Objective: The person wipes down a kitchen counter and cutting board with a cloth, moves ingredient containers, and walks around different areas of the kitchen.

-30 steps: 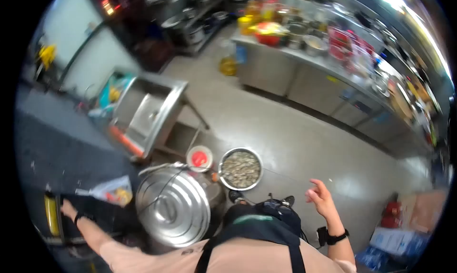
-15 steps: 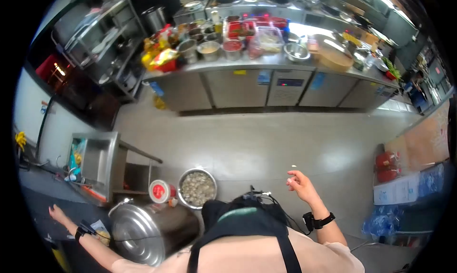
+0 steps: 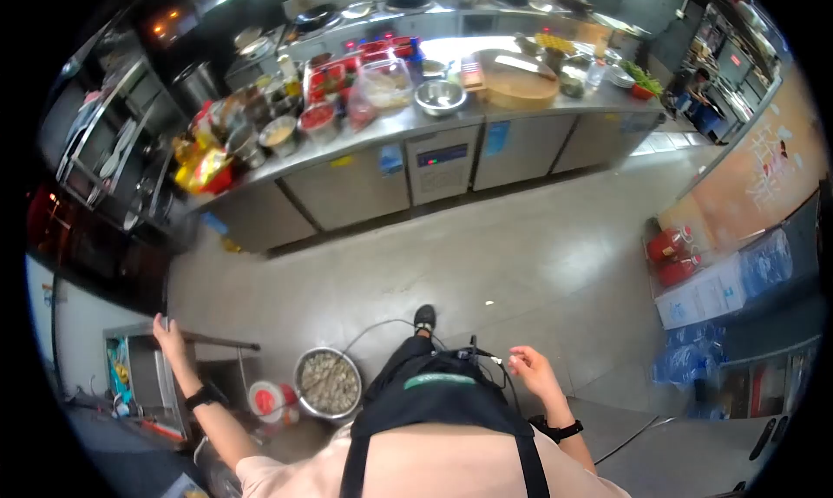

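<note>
Between the fingers of the two hands, lower down in the view, a round metal basin [image 3: 328,383] full of greyish, shell-like pieces stands on the floor [image 3: 434,255]. The left hand [image 3: 171,337] is raised at the edge of the metal sink [image 3: 143,372]; its fingers reach up and look slightly apart, holding nothing visible. Whether they touch the sink's rim, I cannot tell. Below and to the right of these fingers, just beside the basin, is a white tub [image 3: 271,401] with red on it.

The right hand [image 3: 534,372] hangs over the floor with its fingers loosely bent toward the left, pinching nothing visible; blur hides the exact gaps between them. Left of those fingers are the dark apron [image 3: 442,394] and one dark shoe [image 3: 424,317]. Well beyond both hands' fingers runs a steel counter [image 3: 356,186] bearing a steel bowl [image 3: 440,97] and a round wooden board [image 3: 512,80].
</note>
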